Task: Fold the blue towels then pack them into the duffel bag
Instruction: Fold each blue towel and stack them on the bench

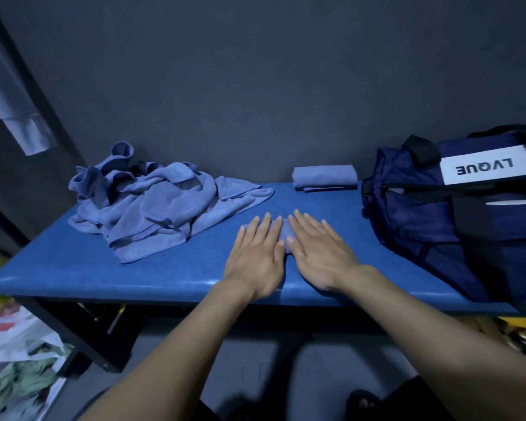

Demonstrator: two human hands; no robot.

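Observation:
A small folded blue towel [283,230] lies on the blue padded bench [164,268], mostly hidden under my hands. My left hand [257,253] and my right hand [316,250] press flat on it side by side, fingers straight. A heap of unfolded blue towels [152,205] sits at the bench's left. One folded blue towel [324,177] lies at the back against the wall. A navy duffel bag [447,214] with a white "LVQUE" label stands at the right end, its zip partly open.
A dark wall rises right behind the bench. Plastic bags and clutter [22,344] lie on the floor at the lower left. Black bag straps [474,238] hang over the duffel's front. My feet show below the bench's front edge.

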